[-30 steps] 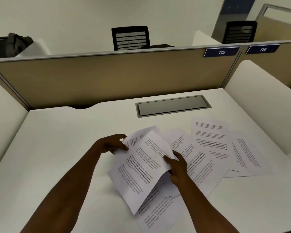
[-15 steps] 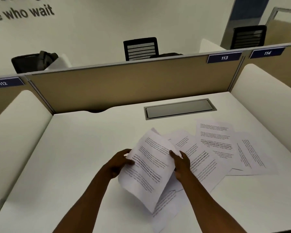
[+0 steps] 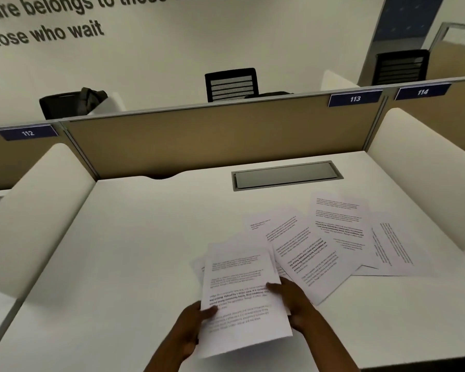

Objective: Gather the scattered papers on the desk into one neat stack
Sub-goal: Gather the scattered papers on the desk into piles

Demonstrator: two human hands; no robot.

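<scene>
A few printed white sheets (image 3: 242, 299) are held together near the front of the white desk (image 3: 134, 251), text facing me. My left hand (image 3: 191, 331) grips their left edge, thumb on top. My right hand (image 3: 295, 304) grips the right edge, fingers over the page. To the right, several more printed papers (image 3: 333, 237) lie fanned and overlapping flat on the desk, the farthest sheet (image 3: 392, 248) near the right divider. One sheet's corner (image 3: 258, 224) pokes out behind the fan.
A grey cable hatch (image 3: 285, 175) is set into the desk's back. A tan partition (image 3: 215, 138) with tags 112, 113, 114 closes the rear; white curved dividers (image 3: 424, 167) flank both sides. Black chairs (image 3: 231, 84) stand beyond.
The held sheets turned from slanted to nearly square with me and came lower toward the desk's front. My left hand slid from the upper edge to the lower left edge. The camera tilted up.
</scene>
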